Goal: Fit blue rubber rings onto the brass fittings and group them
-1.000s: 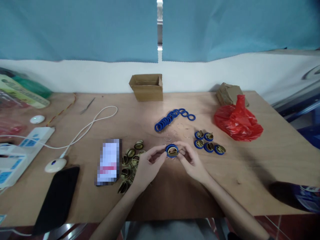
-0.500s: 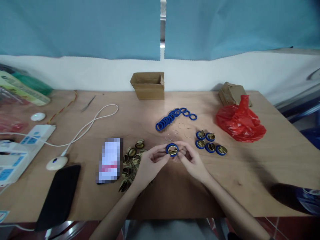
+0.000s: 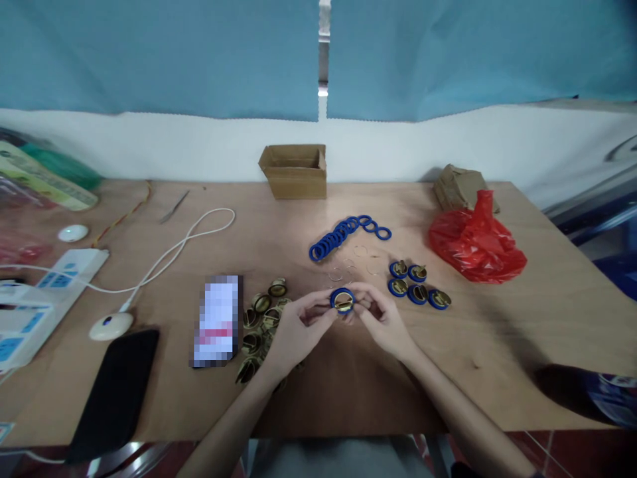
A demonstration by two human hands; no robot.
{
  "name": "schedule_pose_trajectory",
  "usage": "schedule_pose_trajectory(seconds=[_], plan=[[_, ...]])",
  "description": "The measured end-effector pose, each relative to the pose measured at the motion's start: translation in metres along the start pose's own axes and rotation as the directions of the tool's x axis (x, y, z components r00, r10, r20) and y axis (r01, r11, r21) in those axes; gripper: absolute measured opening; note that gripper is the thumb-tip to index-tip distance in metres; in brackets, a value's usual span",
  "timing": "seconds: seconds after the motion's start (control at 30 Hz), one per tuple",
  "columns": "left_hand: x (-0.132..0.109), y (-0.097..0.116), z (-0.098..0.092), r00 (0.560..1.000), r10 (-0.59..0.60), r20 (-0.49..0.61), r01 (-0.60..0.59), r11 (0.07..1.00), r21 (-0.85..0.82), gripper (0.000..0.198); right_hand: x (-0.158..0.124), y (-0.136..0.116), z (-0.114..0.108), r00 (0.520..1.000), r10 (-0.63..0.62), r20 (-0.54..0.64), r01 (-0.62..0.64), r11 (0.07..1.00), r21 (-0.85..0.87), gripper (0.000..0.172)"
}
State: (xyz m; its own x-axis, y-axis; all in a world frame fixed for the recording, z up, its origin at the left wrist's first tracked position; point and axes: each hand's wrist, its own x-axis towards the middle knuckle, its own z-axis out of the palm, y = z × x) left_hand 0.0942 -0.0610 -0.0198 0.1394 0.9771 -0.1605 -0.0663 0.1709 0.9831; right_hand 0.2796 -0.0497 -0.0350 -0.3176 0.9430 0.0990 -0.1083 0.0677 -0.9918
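Note:
Between my two hands, just above the table, is a round brass piece in a blue ring (image 3: 342,301), its gold bar facing me. My left hand (image 3: 304,326) pinches its left edge between thumb and fingers. On the right edge, the thumb and fingers of my right hand (image 3: 381,320) close on it too. Several loose brass pieces (image 3: 261,303) lie beside and partly behind my left hand. A row of overlapping blue rings (image 3: 330,242) lies beyond my hands. To the right sit several blue-ringed brass pieces (image 3: 418,293). Thin wire rings (image 3: 335,273) lie between.
An open cardboard box (image 3: 298,181) stands at the back, a red plastic bag (image 3: 475,242) at right. Left are a lit phone (image 3: 217,322), a black phone (image 3: 115,395), a white cable (image 3: 174,249) and a power strip (image 3: 70,282). A dark bottle (image 3: 587,393) lies at front right.
The blue-ringed brass piece has tilted slightly in my fingers, so its bar shows at a different angle. Both hands stay in nearly the same place.

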Motion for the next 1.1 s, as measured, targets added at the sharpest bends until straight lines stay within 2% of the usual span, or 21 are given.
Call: schedule_pose_trajectory(seconds=[0.43, 0.63, 0.9, 1.1], plan=[[-0.0006, -0.0027, -0.0028, 0.997, 0.059, -0.047, -0.053, 0.993, 0.108, 0.022, -0.0009, 0.0022, -0.0020, 1.000, 0.029, 0.006, -0.028, 0.989, -0.142, 0.026], [-0.0041, 0.0007, 0.0012, 0.990, 0.117, -0.080, -0.100, 0.977, 0.188, 0.016, -0.0004, 0.0006, -0.0038, 0.998, -0.007, -0.068, -0.013, 0.955, -0.295, 0.026], [-0.0026, -0.0026, 0.0032, 0.983, 0.105, -0.151, -0.089, 0.990, 0.110, 0.021, 0.0015, -0.0022, -0.0012, 1.000, -0.014, 0.010, 0.015, 0.986, -0.166, 0.025], [-0.0027, -0.0048, 0.0036, 0.983, 0.107, -0.151, -0.090, 0.989, 0.114, 0.024, -0.0017, 0.0006, 0.0004, 0.998, -0.046, -0.037, 0.035, 0.968, -0.249, 0.026]])
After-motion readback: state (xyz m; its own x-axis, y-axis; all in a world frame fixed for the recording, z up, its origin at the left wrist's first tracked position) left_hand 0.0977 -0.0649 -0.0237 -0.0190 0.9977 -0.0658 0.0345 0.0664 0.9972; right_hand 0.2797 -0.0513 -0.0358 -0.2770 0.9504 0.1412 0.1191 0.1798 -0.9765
